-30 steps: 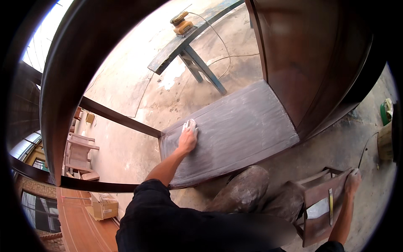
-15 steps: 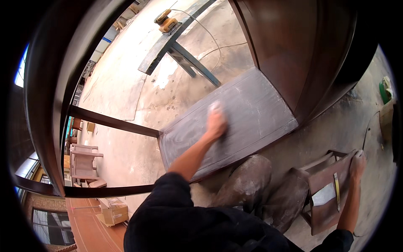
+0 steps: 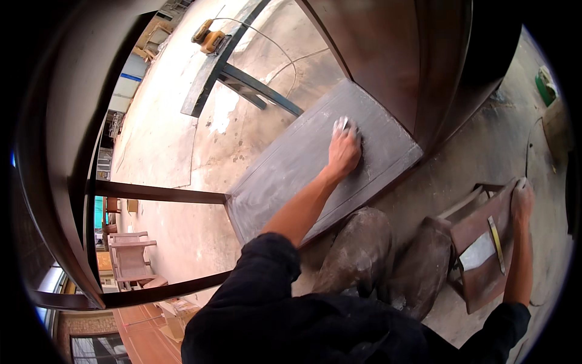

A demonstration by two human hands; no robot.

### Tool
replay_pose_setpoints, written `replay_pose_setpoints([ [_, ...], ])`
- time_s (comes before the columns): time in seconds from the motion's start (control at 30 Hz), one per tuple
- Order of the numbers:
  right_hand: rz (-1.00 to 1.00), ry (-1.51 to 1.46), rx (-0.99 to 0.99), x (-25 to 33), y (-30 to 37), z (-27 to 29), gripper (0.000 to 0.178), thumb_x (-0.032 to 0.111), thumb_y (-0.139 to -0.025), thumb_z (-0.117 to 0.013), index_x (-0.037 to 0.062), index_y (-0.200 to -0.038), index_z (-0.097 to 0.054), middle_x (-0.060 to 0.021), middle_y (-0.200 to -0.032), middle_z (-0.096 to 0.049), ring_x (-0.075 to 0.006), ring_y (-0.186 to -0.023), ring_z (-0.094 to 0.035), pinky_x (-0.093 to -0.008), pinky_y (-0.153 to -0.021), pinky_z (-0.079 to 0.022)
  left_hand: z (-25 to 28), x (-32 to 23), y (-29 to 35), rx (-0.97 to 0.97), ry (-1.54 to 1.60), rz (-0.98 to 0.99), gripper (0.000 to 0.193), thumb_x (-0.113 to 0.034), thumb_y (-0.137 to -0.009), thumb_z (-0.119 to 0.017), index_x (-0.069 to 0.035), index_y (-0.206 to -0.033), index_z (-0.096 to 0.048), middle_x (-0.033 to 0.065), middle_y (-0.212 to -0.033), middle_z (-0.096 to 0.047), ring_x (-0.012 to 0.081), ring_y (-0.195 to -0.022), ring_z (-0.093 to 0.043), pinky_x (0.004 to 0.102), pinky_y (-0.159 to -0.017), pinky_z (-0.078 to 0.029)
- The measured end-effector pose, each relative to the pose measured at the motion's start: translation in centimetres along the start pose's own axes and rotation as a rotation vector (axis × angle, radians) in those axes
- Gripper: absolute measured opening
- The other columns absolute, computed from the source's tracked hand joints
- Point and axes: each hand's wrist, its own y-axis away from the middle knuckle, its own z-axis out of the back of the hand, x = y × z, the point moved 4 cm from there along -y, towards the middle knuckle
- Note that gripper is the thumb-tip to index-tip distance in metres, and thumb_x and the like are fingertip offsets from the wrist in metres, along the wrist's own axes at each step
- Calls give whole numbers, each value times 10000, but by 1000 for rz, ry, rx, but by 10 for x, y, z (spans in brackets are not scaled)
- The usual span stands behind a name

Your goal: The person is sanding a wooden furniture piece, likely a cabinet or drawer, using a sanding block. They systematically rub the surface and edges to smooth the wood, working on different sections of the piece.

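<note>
My left hand point(image 3: 344, 148) presses down on the far right part of a dusty, dark wooden panel point(image 3: 285, 176), set low in a large dark frame. Its fingers are closed round a small pale-edged piece, probably sandpaper, mostly hidden under them. Far to the right, my right hand point(image 3: 522, 200) is closed over the top edge of a small brown wooden stool point(image 3: 485, 282) that lies tilted beside my knees. On the stool rest a white sheet point(image 3: 478, 252) and a narrow yellow-and-grey strip point(image 3: 497, 246).
A tall dark wooden board point(image 3: 388, 54) rises beyond the panel's right end. Dark rails point(image 3: 163, 193) cross at left. Farther off, a yellow power sander point(image 3: 210, 40) with a cord sits on a narrow bench point(image 3: 203, 85). Wooden furniture point(image 3: 131, 258) stands at left.
My left hand has slid right and slightly farther away across the panel. The right hand keeps its place on the stool's edge. The whole view has shifted a little.
</note>
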Motion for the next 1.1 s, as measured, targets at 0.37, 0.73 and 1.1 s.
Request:
replay_pose_setpoints([
  [0.37,-2,16,6,-8,-2,-6,511,364,-1032,-321,-46,-1073,-625,-327,-1076,-614,-514,-1040,-559,-507,-877,-445,28,-5,54,8,81,24,412,-95,-939,-532,33,-1331,-522,297,-1309,-549,443,-1332,-431,516,-1171,-281],
  [0.73,-19,29,-33,-15,2,7,460,328,-1020,-335,-34,-1042,-618,-303,-1070,-622,-481,-1030,-574,-481,-874,-443,89,-16,188,191,182,123,493,-13,-884,-588,-10,-1373,-527,225,-1450,-479,404,-1393,-389,471,-1163,-323],
  [1.1,-40,157,30,2,9,5,465,348,-1010,-318,25,-1123,-632,-292,-1080,-637,-488,-1047,-581,-522,-900,-449,38,-120,85,286,329,-252,458,-86,-951,-557,9,-1393,-484,231,-1417,-507,390,-1394,-383,487,-1182,-295],
])
